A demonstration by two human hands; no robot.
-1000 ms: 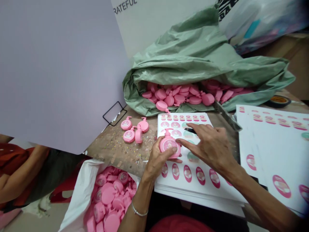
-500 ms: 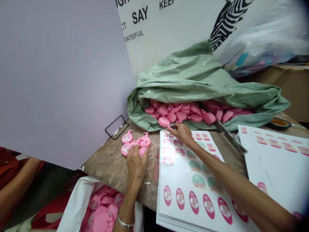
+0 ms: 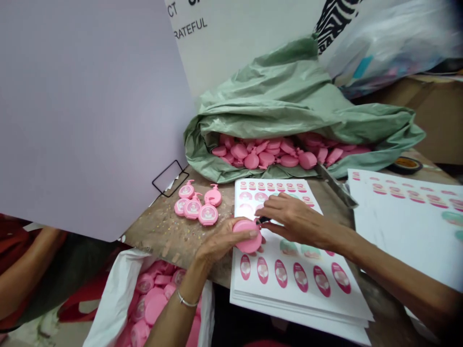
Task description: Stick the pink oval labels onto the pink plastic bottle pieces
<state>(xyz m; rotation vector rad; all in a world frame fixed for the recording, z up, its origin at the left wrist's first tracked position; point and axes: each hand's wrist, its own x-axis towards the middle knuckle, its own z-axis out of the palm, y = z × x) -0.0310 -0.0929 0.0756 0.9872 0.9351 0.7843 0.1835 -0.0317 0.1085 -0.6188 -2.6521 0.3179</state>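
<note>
My left hand (image 3: pixel 220 241) grips a round pink pump bottle (image 3: pixel 247 237) above the sticker sheets, its thumb across the flat face. My right hand (image 3: pixel 285 212) is closed on a small black tool (image 3: pixel 263 220), whose tip is at the neck of that bottle; the tool's exact kind cannot be made out. Under both hands lies a stack of printed sticker sheets (image 3: pixel 275 301) with pink ovals and green shapes. To the left, several pink pump bottles (image 3: pixel 193 208) rest on the table, most with a round label facing up.
A green sack (image 3: pixel 260 111) full of pink bottles (image 3: pixel 265 159) lies open at the back. A white bag (image 3: pixel 112 296) below the table edge holds more. Another sheet stack (image 3: pixel 408 221), a metal blade (image 3: pixel 336 185) and a tape roll (image 3: pixel 405 165) are right. A person's arm (image 3: pixel 31 270) shows left.
My left hand has left the bottles on the table and now holds another bottle. My right hand has come back from the sack's mouth with the black tool. The view has shifted slightly.
</note>
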